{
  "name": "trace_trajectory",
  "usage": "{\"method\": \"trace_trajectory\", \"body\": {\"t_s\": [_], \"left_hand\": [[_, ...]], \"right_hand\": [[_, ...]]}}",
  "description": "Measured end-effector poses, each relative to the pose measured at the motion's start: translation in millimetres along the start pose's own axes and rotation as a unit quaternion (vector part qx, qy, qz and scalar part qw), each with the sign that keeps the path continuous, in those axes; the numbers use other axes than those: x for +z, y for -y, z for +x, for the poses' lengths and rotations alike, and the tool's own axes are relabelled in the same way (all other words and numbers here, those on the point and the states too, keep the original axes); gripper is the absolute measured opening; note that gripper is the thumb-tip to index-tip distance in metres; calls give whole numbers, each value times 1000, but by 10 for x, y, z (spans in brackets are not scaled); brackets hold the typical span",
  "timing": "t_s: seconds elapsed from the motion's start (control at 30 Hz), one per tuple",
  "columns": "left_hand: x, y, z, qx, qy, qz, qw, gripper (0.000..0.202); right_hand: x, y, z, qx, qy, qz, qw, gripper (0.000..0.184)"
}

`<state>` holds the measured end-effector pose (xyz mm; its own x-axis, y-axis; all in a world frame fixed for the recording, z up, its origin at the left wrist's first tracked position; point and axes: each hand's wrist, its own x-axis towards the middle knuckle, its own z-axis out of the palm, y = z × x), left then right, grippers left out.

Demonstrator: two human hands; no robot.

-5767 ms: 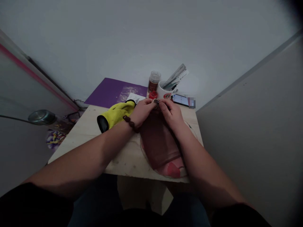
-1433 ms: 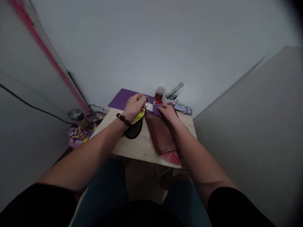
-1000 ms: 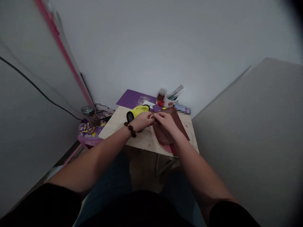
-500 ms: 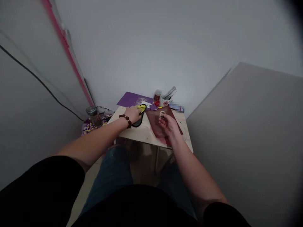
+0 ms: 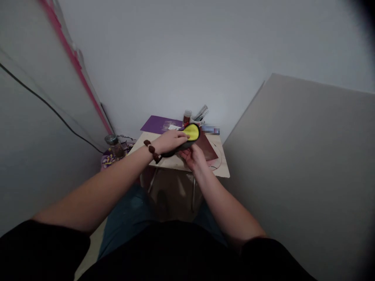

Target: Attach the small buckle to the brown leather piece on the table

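Note:
My left hand [image 5: 171, 140], with a bead bracelet on the wrist, grips a yellow cloth with a black edge [image 5: 191, 132] and holds it above the small wooden table [image 5: 223, 171]. My right hand [image 5: 193, 156] is just beneath the cloth, palm up with its fingers curled against the cloth's black underside. A dark red leather piece [image 5: 208, 150] lies on the table behind the hands, partly hidden by them.
A purple sheet [image 5: 156, 124] lies at the table's back left. A brown jar [image 5: 187, 116] and a white mug with tools [image 5: 197, 117] stand at the back. A glass jar [image 5: 113, 142] sits on a low stool to the left. A grey panel [image 5: 293, 164] closes the right side.
My left hand has lifted the yellow cloth off the table and carried it right. My right hand, which held a small ring over the leather, has moved under the cloth. The camera pulled back.

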<state>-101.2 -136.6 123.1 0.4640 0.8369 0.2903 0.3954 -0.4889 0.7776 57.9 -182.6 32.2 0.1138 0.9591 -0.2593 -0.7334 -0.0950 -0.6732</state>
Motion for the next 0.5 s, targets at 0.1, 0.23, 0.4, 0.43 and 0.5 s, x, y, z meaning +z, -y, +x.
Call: {"method": "trace_trajectory", "body": {"t_s": [0.1,0.23,0.4,0.43,0.5], "left_hand": [[193,-4,-306,25,56,10,998,32],[391,132,-596,56,-49,91,993,26],[555,257,-753,8,-143,72,987,46],[581,269,-779,1,-135,56,989,50],[631,277,-829,-7,-113,26,993,55]], "right_hand": [[24,-120,-153,7,-6,35,999,11],[30,-266,-297,-32,4,48,998,6],[97,-359,-388,-54,33,55,996,10],[109,-371,-402,-55,34,55,996,13],[131,-391,-430,-57,24,52,997,17]]}}
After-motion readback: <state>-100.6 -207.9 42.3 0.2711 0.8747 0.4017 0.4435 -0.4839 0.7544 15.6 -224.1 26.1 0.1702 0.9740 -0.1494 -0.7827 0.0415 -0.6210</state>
